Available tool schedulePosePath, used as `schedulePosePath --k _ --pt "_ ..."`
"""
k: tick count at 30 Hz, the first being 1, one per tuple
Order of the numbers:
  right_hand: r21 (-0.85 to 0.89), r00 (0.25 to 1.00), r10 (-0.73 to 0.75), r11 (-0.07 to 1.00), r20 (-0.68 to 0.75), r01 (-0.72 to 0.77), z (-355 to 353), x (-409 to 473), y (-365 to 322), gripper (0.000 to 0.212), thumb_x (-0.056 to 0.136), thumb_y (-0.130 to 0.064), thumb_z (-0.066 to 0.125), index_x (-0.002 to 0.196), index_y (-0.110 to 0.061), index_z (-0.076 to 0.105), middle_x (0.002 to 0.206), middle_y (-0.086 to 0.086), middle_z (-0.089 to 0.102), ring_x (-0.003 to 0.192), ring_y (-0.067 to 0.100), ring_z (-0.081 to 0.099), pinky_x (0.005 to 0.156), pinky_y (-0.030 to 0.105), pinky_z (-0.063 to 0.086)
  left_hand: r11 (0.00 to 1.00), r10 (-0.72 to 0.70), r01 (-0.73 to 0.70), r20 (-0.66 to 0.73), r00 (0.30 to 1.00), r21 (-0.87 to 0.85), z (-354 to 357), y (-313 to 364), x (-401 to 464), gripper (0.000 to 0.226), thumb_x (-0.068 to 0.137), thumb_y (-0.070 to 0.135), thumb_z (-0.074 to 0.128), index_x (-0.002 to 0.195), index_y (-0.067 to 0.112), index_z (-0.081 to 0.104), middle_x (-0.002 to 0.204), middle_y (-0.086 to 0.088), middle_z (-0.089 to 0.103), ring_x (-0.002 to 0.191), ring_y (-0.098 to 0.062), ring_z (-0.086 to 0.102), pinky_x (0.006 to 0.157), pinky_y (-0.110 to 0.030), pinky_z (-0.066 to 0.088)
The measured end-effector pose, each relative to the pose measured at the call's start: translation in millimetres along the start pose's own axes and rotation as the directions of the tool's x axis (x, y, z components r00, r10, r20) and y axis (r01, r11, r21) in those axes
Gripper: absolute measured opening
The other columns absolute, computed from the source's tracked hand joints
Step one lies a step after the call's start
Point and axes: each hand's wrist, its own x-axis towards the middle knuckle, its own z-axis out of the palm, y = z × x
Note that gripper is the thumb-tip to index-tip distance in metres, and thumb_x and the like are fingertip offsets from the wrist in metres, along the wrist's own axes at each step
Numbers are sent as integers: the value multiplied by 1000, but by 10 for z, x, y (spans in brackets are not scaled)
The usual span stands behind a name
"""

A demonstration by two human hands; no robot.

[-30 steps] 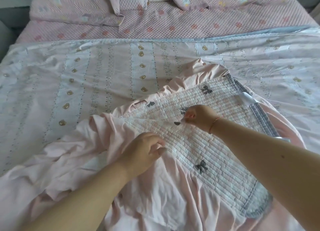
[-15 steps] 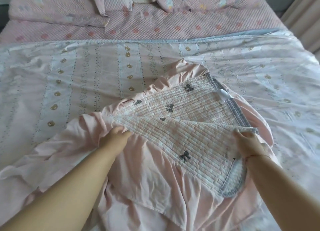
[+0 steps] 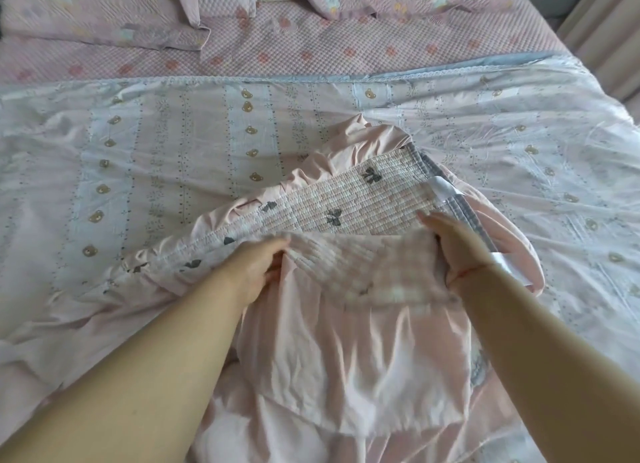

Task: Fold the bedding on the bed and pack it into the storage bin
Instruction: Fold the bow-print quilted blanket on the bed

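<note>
Quilted pad [image 3: 349, 199]: pink-and-white check, dark grey bows, grey edge band, plain pink ruffle.
White tag [image 3: 445, 190] at pad edge.
Duvet [image 3: 173, 143]: pale pink and white stripes, tan bear heads, small grey sprigs; white lace trim, blue-grey border.
Sheet [image 3: 311, 50]: pink check, red-pink flowers.
Pillows [image 3: 104, 15]: pink quilted, pastel motifs, blurred, possibly houses.
Right wrist: thin red cord [image 3: 467, 273].

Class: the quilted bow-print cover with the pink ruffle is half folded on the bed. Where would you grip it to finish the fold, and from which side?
Probably grip the raised fold edge of the quilted cover at both ends, where the left hand and right hand hold it. Come from the near side; the ruffle hangs toward you.
</note>
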Motion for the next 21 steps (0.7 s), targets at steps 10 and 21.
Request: schedulePosePath --k 10,21 --pt "59 985 21 998 172 -31 -338 272 -292 27 84 -36 62 96 -14 70 84 11 68 80 27 67 71 41 56 971 -240 238 81 967 29 -41 231 -43 38 88 55 58 112 26 53 93 -18 65 82 -31 64 60 -31 48" --pt "-121 955 -20 991 296 58 83 1030 -793 75 81 -58 59 146 -34 29 120 19 62 90 32 64 77 45 53 986 4 -6 -13 1000 -169 227 447 514 22 97 26 55 116 17 63 94 -2 66 77 -12 62 63 -24 50"
